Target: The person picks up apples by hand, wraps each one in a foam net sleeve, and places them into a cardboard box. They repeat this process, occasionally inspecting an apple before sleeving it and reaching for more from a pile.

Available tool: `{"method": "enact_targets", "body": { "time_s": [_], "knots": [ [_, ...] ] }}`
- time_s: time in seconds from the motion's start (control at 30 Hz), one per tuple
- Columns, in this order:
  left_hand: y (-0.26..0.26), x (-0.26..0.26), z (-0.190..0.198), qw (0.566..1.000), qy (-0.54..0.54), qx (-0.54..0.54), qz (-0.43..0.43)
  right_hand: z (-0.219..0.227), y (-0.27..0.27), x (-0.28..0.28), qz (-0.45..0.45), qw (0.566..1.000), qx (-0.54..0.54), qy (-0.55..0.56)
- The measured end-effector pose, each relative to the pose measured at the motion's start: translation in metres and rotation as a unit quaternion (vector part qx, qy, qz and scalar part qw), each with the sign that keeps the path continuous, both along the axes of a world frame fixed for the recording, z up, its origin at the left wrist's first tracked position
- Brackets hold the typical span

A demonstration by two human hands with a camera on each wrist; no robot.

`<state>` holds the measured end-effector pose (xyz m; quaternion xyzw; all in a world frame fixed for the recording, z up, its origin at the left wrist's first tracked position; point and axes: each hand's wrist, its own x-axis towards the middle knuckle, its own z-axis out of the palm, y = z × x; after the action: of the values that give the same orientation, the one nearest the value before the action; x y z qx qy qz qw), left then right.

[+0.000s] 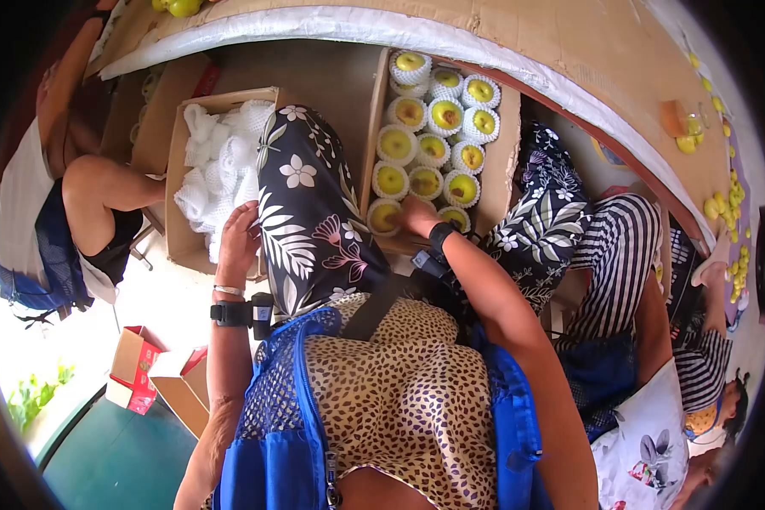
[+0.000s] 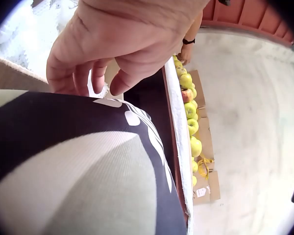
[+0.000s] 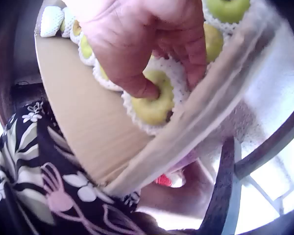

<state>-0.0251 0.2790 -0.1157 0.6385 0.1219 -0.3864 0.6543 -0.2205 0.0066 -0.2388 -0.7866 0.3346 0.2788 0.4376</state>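
Observation:
My right hand [image 1: 417,217] reaches into the near end of a cardboard box [image 1: 503,161] holding rows of yellow-green apples, each in a white foam net. In the right wrist view, its thumb lies on a netted apple [image 3: 154,108] in the box corner, and the fingers curl down at the far side of that fruit. My left hand [image 1: 240,234] hangs loosely bent beside my knee in patterned trousers [image 1: 302,212]. It is next to a smaller cardboard box [image 1: 178,223] of white foam nets [image 1: 221,166]. No object shows in its grasp.
A cardboard-covered table edge [image 1: 518,51] runs across ahead, above both boxes. Another seated person [image 1: 110,187] is on the left, and people in striped clothing [image 1: 620,246] sit to the right. Red-and-brown cartons [image 1: 136,370] lie behind at lower left.

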Motion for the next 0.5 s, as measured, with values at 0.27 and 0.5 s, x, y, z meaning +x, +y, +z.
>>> {"method": "enact_targets", "body": {
  "time_s": [0.27, 0.5],
  "knots": [
    [0.000, -0.001, -0.015, 0.999, 0.007, -0.046, 0.020, 0.018, 0.001, 0.003, -0.016, 0.998, 0.045, 0.048],
    [-0.001, -0.001, -0.010, 0.999, 0.008, -0.046, 0.026, -0.022, -0.008, -0.012, -0.035, 0.996, 0.074, -0.029]
  ]
}}
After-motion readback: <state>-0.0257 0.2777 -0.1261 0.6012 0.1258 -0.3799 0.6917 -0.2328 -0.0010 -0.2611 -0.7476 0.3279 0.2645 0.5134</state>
